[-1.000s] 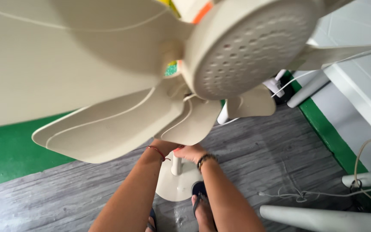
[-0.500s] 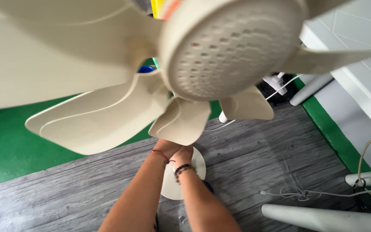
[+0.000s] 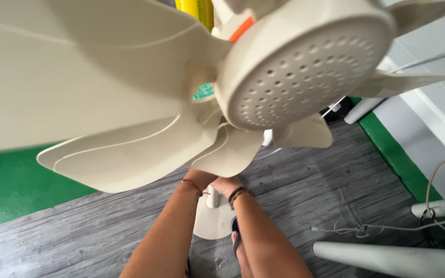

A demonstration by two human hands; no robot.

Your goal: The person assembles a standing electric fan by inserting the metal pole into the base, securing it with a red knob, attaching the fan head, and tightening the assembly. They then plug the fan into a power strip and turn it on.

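cream fan head (image 3: 305,72) has swung rightward again, blades hiding both hands at the pole (image 3: 212,198); grip unclear.

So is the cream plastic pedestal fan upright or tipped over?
Upright: its round base sits flat on the grey floor, pole rising toward the blades. Both hands are hidden behind a blade.

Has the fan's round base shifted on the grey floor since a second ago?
Cannot tell: the base sits similarly against the floor planks, but the camera itself moved.
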